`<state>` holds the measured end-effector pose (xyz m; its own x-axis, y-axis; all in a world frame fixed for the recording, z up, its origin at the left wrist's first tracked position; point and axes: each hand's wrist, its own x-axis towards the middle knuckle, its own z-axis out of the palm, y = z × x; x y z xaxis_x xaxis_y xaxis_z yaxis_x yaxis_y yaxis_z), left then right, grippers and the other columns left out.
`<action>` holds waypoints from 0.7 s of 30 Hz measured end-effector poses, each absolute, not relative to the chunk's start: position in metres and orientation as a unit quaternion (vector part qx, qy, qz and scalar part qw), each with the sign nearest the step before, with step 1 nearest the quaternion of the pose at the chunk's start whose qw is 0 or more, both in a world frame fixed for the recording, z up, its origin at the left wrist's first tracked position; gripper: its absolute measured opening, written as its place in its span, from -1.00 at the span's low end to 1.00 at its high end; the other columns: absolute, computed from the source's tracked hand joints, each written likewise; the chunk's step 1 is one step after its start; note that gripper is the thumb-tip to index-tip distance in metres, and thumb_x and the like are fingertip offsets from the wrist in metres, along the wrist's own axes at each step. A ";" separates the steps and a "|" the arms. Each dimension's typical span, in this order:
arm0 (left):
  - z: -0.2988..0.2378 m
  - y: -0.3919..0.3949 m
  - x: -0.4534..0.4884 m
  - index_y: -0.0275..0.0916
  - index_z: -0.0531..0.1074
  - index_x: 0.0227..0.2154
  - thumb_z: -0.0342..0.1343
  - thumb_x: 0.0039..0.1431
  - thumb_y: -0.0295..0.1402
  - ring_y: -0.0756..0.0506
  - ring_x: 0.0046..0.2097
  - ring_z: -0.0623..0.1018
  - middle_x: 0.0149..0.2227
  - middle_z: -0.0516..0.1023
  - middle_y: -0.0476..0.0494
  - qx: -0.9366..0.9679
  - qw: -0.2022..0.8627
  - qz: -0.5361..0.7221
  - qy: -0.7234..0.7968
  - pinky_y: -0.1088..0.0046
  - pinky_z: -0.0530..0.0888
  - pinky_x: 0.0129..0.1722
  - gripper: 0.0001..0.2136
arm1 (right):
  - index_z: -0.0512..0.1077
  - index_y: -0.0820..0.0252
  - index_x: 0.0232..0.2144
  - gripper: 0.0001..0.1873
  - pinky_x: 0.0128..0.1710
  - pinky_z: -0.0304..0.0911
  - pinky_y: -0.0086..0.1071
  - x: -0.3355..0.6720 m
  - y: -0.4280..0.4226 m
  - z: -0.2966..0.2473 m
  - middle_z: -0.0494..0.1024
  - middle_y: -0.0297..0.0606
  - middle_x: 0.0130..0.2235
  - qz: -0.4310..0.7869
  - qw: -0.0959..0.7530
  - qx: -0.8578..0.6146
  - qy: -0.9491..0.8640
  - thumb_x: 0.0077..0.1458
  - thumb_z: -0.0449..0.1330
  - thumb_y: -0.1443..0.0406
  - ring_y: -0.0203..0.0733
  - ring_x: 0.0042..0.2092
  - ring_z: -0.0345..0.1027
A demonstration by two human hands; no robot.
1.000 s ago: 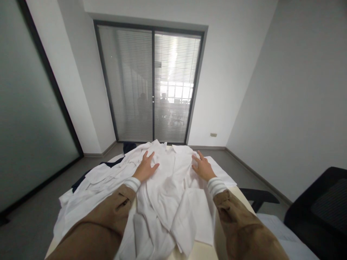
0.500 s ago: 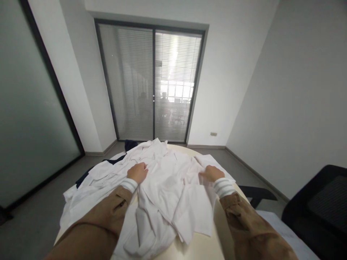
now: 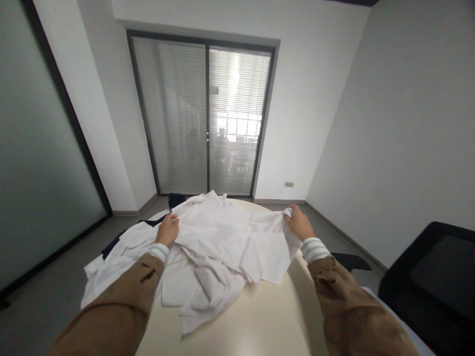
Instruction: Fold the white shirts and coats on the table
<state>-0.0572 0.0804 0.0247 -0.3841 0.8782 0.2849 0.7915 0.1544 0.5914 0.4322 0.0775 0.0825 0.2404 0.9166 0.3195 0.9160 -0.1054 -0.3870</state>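
A white shirt (image 3: 230, 237) is stretched between my two hands above a cream round table (image 3: 256, 321). My left hand (image 3: 167, 230) is closed on the shirt's left side. Gripping the right side of the same garment is my right hand (image 3: 298, 223), also closed. The shirt's lower part trails in folds onto the tabletop toward me. Both my arms wear brown sleeves with striped white cuffs.
More white garments (image 3: 122, 257) are heaped on the table's left side, with a dark navy cloth (image 3: 122, 238) beneath them. A black office chair (image 3: 426, 277) stands at the right. Glass doors with blinds (image 3: 206, 118) close the far wall.
My hands went from lying flat and open on the shirt to gripping it, then moved apart and up, lifting and spreading the shirt away from me and baring the near tabletop.
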 end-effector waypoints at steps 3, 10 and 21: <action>0.023 0.074 -0.049 -0.36 0.32 0.03 0.06 0.21 -0.25 -0.24 -0.06 0.56 -0.08 0.55 -0.36 0.556 0.067 0.356 0.748 0.30 0.44 -0.07 -0.62 | 0.19 0.31 0.19 -0.39 0.04 0.24 -0.25 0.436 0.079 0.071 0.45 0.06 0.08 -0.006 0.328 -0.681 -0.655 0.12 0.17 0.22 -0.01 0.09 0.35; 0.047 0.008 0.024 -0.18 0.40 -0.09 0.02 0.24 -0.18 -0.16 -0.20 0.52 -0.22 0.52 -0.14 0.704 0.007 0.394 0.591 0.31 0.44 -0.14 -0.74 | 0.50 0.16 -0.21 -0.72 -0.05 0.21 -0.22 0.398 0.039 0.061 0.55 -0.13 -0.13 -0.113 0.330 -0.620 -0.703 0.20 0.09 0.14 -0.01 -0.06 0.39; 0.009 -0.025 0.061 -0.13 0.48 -0.17 0.12 0.21 -0.15 -0.16 -0.09 0.49 -0.12 0.53 -0.12 0.873 0.138 0.239 0.402 0.32 0.39 -0.06 -0.78 | 0.38 0.14 0.00 -0.56 -0.23 0.25 -0.32 0.342 -0.019 0.018 0.57 -0.20 -0.22 0.029 0.217 -0.449 -0.866 0.22 0.05 0.02 -0.13 -0.24 0.44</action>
<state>0.0614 -0.0250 0.0086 0.5617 0.7686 0.3063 0.6363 -0.6379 0.4339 0.3419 -0.0194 0.0184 -0.5020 0.7910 0.3497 0.7660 0.5944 -0.2448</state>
